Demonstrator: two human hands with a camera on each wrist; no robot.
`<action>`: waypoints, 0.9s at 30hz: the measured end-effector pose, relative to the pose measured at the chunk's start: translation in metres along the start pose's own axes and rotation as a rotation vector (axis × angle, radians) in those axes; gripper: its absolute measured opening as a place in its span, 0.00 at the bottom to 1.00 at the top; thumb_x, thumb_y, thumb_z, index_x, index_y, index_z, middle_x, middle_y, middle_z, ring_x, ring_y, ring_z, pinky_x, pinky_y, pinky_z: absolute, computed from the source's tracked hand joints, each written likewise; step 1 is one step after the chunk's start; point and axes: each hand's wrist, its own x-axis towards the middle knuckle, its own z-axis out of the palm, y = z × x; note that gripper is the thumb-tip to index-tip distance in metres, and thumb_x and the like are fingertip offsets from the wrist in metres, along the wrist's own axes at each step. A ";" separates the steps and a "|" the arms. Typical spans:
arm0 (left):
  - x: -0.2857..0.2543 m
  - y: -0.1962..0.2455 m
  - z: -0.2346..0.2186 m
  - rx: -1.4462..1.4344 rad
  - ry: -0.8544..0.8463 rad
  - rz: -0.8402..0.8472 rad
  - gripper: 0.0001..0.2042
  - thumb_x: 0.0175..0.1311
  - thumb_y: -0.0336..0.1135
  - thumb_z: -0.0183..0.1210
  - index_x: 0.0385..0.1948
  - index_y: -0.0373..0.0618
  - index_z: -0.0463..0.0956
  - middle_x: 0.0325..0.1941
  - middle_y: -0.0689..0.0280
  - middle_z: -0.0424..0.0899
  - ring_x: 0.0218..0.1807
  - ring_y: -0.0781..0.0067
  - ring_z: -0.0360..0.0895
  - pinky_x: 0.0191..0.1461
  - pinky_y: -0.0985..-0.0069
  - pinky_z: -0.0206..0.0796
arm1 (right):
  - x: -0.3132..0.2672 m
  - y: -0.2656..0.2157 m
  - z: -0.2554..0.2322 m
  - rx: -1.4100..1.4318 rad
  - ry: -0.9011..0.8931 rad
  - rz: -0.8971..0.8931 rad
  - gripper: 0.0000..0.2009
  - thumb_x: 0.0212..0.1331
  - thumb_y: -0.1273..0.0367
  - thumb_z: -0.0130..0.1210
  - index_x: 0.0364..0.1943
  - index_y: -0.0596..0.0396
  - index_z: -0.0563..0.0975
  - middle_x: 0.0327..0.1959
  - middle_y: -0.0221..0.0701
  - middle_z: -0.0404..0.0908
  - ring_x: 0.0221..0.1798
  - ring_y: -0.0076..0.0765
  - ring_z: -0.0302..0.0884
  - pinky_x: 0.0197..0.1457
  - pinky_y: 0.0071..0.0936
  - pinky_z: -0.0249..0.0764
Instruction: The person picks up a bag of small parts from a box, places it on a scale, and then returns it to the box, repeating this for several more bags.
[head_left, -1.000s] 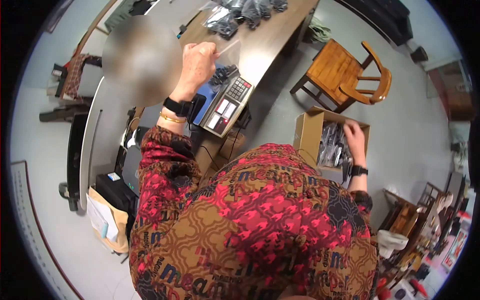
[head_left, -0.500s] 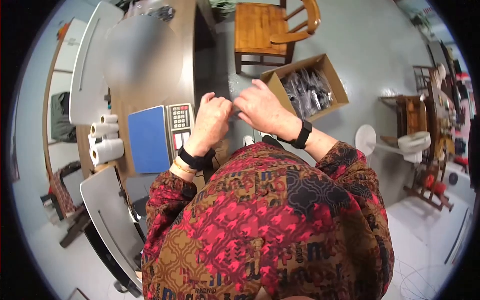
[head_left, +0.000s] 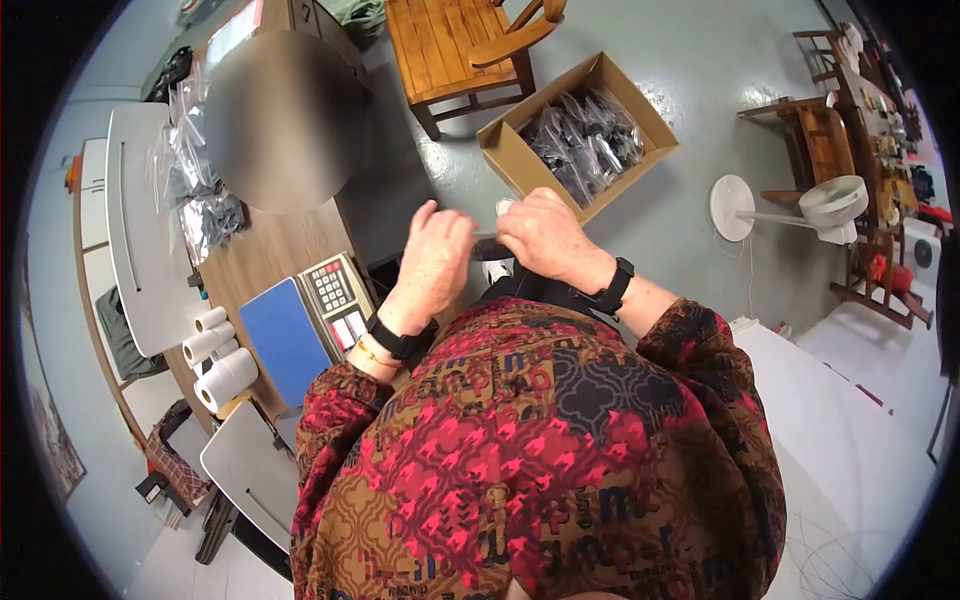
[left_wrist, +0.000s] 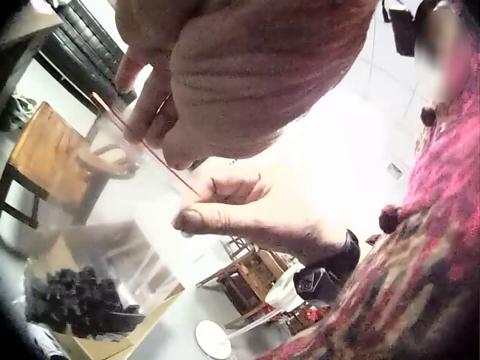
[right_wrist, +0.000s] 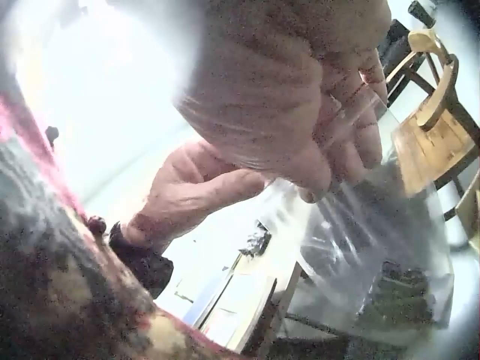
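Note:
A clear zip bag with a red seal line hangs between my two hands in front of my body. Small black parts lie at its bottom. My left hand pinches one end of the bag's top edge. The thumb and curled fingers of my right hand pinch the other end along the seal. In the head view, the hands hide most of the bag.
An open cardboard box on the floor contains several filled clear bags. On the table stand a scale, white rolls and more filled bags. A wooden chair and a white fan stand nearby.
My left hand has come down from above the scale with the bag. My right hand has left the cardboard box and joined it at the bag's top. The head view has turned.

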 end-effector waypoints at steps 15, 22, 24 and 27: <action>-0.109 -0.032 -0.048 0.149 -0.037 -0.656 0.13 0.55 0.25 0.56 0.44 0.37 0.72 0.42 0.51 0.76 0.48 0.46 0.71 0.54 0.58 0.62 | -0.058 0.183 -0.030 -0.103 0.264 0.617 0.08 0.51 0.63 0.59 0.25 0.51 0.77 0.27 0.36 0.80 0.34 0.48 0.78 0.40 0.45 0.71; -0.143 -0.002 -0.035 0.039 -0.107 -0.718 0.14 0.56 0.24 0.56 0.45 0.35 0.69 0.40 0.50 0.76 0.44 0.47 0.73 0.48 0.59 0.66 | -0.084 0.253 -0.007 -0.115 0.220 0.985 0.11 0.55 0.58 0.57 0.29 0.50 0.78 0.30 0.39 0.81 0.37 0.51 0.78 0.39 0.43 0.72; -0.148 0.006 -0.034 -0.023 -0.106 -0.752 0.15 0.56 0.22 0.56 0.46 0.35 0.68 0.38 0.50 0.75 0.42 0.48 0.74 0.45 0.61 0.68 | -0.083 0.261 -0.002 -0.094 0.189 1.053 0.12 0.56 0.57 0.56 0.30 0.50 0.78 0.29 0.39 0.81 0.37 0.52 0.78 0.39 0.43 0.72; -0.151 0.017 -0.036 -0.065 -0.133 -0.830 0.15 0.56 0.21 0.56 0.46 0.35 0.68 0.38 0.50 0.75 0.41 0.49 0.74 0.44 0.62 0.68 | -0.076 0.263 0.003 -0.049 0.094 1.125 0.10 0.55 0.59 0.57 0.29 0.50 0.77 0.32 0.39 0.81 0.39 0.52 0.78 0.42 0.43 0.72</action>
